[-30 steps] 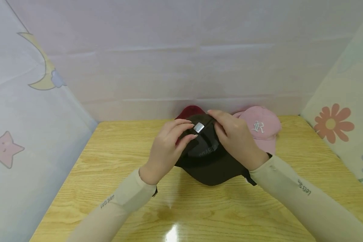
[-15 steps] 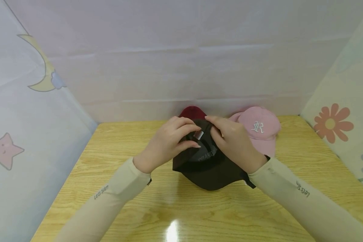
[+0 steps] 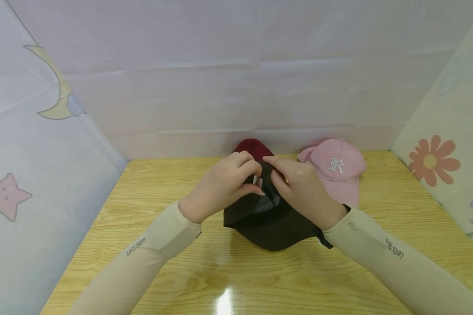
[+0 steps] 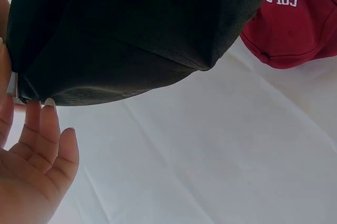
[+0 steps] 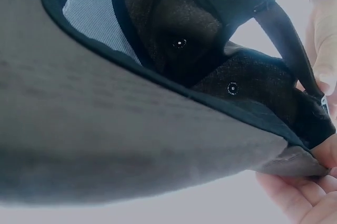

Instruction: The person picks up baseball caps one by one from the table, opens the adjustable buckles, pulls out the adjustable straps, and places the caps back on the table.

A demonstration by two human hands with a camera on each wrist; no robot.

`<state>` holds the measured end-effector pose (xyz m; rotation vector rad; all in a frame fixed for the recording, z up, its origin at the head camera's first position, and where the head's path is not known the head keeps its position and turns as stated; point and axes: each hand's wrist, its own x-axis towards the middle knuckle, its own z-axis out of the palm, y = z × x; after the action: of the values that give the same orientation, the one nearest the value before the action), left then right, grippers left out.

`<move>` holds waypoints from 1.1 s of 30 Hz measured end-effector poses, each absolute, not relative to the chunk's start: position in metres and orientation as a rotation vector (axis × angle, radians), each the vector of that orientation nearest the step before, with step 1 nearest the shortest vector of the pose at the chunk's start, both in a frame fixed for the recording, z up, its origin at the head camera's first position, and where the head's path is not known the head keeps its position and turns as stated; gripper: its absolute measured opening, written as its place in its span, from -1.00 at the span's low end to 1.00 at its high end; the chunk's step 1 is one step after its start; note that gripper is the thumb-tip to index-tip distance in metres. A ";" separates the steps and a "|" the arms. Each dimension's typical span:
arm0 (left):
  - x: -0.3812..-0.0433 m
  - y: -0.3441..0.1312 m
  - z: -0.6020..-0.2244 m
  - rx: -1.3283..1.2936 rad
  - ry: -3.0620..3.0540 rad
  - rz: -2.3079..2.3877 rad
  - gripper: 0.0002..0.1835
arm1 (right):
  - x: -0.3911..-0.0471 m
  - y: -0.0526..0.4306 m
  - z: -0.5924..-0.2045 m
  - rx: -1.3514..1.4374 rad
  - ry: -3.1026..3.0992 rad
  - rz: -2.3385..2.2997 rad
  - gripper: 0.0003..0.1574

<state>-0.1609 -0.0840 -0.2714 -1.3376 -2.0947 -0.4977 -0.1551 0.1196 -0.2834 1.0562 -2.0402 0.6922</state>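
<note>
A black baseball cap (image 3: 276, 232) is held between both hands over the table, its dark brim toward me and faint lettering on it. At its strap, the left hand (image 3: 224, 186) has fingers and thumb curled about a silver buckle (image 3: 258, 180); the left wrist view shows fingertips at the cap's edge beside that buckle (image 4: 13, 84). The right hand (image 3: 305, 186) pinches the cap's edge near the strap. In the right wrist view, the cap's dark inside (image 5: 195, 40) shows with eyelets, and the right thumb and fingers (image 5: 295, 195) grip a corner.
Behind the black cap stands a burgundy cap (image 3: 252, 146), with white letters visible in the left wrist view. A pink cap (image 3: 335, 164) with a white emblem rests at the back right of the wooden table (image 3: 150, 197). A pale cloth wall (image 3: 220, 87) closes the back.
The black cap has come slightly down and toward me with both hands, uncovering more of the burgundy cap. The left fingers have curled closer about the buckle.
</note>
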 end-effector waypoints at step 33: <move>-0.145 -0.088 -0.289 -1.058 -2.081 -0.655 -0.50 | -0.146 0.123 -0.276 0.994 -2.041 0.726 -0.66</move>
<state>-0.1452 -0.0879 -0.2886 -1.0579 -2.0815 -0.6553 -0.1461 0.1227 -0.2760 0.9938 -2.0414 0.7262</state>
